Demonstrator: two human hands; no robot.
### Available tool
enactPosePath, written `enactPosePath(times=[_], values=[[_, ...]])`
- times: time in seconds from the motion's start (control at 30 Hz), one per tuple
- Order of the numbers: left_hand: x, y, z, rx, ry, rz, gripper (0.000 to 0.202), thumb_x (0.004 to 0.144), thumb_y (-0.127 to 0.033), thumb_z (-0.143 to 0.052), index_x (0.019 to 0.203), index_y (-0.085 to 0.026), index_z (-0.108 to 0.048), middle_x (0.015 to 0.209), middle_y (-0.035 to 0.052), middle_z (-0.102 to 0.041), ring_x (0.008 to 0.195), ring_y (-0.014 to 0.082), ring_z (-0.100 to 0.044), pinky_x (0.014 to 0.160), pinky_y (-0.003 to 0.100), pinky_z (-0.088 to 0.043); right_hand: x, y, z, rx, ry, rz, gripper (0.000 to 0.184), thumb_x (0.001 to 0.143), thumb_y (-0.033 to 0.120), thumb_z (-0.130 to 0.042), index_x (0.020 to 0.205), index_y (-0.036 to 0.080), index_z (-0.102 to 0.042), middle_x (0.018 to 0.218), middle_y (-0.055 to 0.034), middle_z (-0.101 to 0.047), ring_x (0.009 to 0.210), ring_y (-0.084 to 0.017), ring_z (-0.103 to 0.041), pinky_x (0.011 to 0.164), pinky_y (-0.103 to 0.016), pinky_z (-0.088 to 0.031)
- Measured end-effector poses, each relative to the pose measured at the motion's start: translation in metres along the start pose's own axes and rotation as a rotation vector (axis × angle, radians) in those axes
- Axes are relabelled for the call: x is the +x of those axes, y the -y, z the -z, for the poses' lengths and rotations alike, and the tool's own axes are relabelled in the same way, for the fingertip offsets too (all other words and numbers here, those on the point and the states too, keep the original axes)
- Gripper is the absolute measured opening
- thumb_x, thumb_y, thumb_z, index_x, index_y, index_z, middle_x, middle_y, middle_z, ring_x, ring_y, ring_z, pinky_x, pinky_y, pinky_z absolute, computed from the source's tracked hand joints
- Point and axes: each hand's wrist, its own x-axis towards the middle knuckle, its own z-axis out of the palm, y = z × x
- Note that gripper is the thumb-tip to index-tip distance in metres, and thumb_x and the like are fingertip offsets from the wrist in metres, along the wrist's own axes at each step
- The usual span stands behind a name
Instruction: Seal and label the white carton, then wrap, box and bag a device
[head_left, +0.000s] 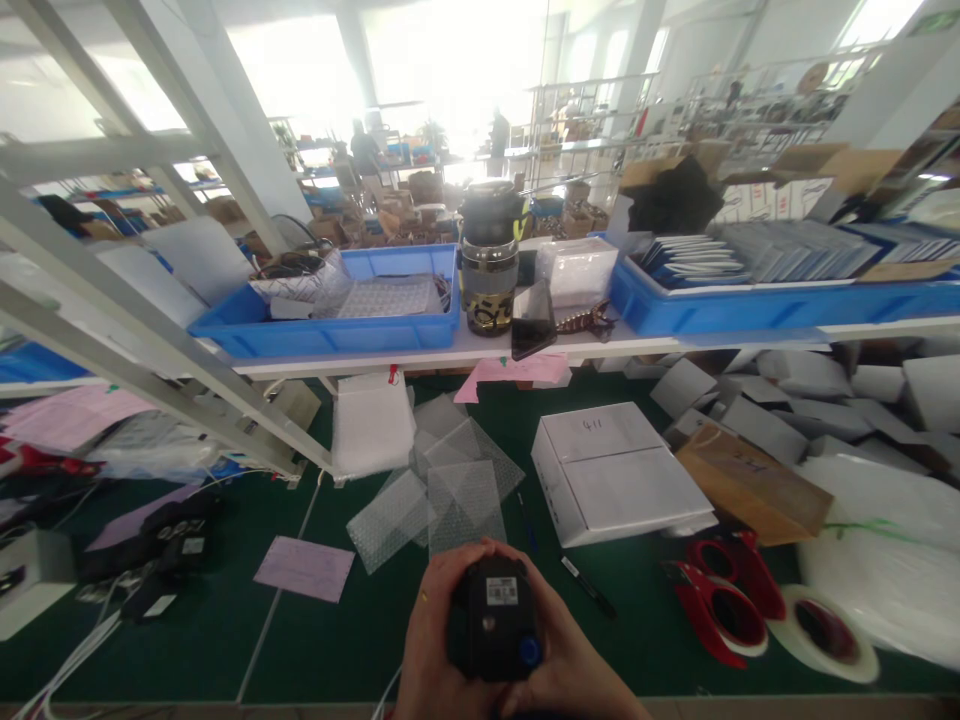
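Note:
A small black device (pixel 493 625) with a white label and a round blue spot sits between my two hands near the front edge of the green table. My left hand (pixel 431 630) wraps around its left side, and my right hand (pixel 559 635) closes around its right side. What the device is cannot be made out. Just beyond the fingertips lie loose sheets of bubble wrap (pixel 465 500). A blue pen (pixel 528 522) and a black marker (pixel 589 587) rest to the right of them.
A white box (pixel 622 470) marked in pen stands right of centre. Red tape dispensers (pixel 712 610) and a tape roll (pixel 823 632) lie at the right. A pink slip (pixel 305 568) is at the left. Behind, a shelf carries blue trays (pixel 337 335) and a bottle (pixel 490 270).

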Motion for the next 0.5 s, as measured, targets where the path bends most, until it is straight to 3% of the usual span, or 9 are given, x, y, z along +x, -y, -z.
enactPosePath(times=[0.2,0.3,0.5], values=[[0.002,-0.003,-0.001,-0.004,0.015,0.025,0.066,0.068,-0.034,-0.085,0.127,-0.027,-0.057,0.121,0.0083,-0.066,0.109,0.0299,-0.067,0.091,0.041,-0.058,-0.001,0.005,-0.003,0.009,-0.024,-0.025,0.121,0.043,0.050,-0.099,0.147,0.026,-0.042,0.156,-0.0168,-0.039,0.145,-0.039,-0.034,0.121,-0.053,-0.024],[-0.002,-0.001,-0.005,-0.053,-0.027,0.102,0.063,0.067,-0.038,-0.084,0.123,-0.027,-0.059,0.120,0.0090,-0.066,0.110,0.0312,-0.066,0.091,0.044,-0.057,-0.003,-0.002,-0.004,0.030,-0.063,-0.065,0.119,0.042,0.048,-0.099,0.146,0.027,-0.045,0.155,-0.0157,-0.041,0.144,-0.041,-0.035,0.119,-0.056,-0.026],[-0.008,0.012,-0.010,-0.190,-0.114,0.392,0.078,0.052,-0.033,-0.089,0.123,-0.026,-0.058,0.116,0.0080,-0.069,0.104,0.0314,-0.068,0.085,0.042,-0.061,0.004,-0.023,0.004,0.057,-0.041,-0.110,0.083,0.062,0.059,-0.087,0.134,0.029,-0.059,0.140,-0.0128,-0.058,0.141,-0.044,-0.040,0.115,-0.061,-0.033]])
